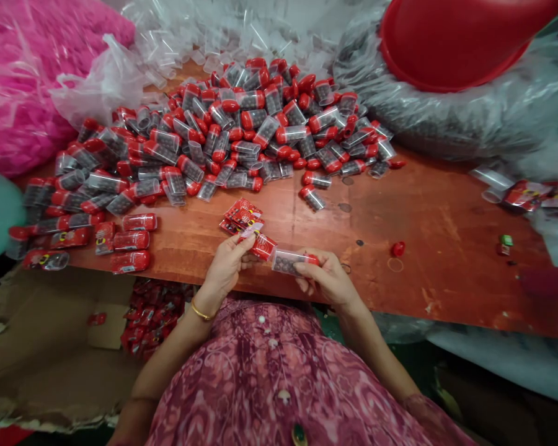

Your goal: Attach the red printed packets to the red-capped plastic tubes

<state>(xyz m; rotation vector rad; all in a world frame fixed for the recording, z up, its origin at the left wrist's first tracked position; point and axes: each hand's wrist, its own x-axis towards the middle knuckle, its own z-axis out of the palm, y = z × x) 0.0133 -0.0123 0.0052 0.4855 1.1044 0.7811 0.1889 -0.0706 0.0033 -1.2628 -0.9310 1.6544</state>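
Note:
Between the thumb and fingers of my left hand (227, 263) is a red printed card (263, 246), its edge at the mouth of a clear tube. That tube (286, 261), filled with dark beads and capped in red, lies sideways in the closed fingers of my right hand (328, 275). Just beyond my left fingertips rests a small stack of red printed cards (243, 214) on the table. To the left, several red-wrapped tubes (131, 240) lie in a short row near the table edge.
A large heap of red-capped tubes (242, 133) covers the table's back. Behind it are clear empty tubes (214, 37), a pink-filled bag (37, 74) and a red basin (451, 43) on a plastic sack. A cardboard box (51, 334) with red packs stands below left.

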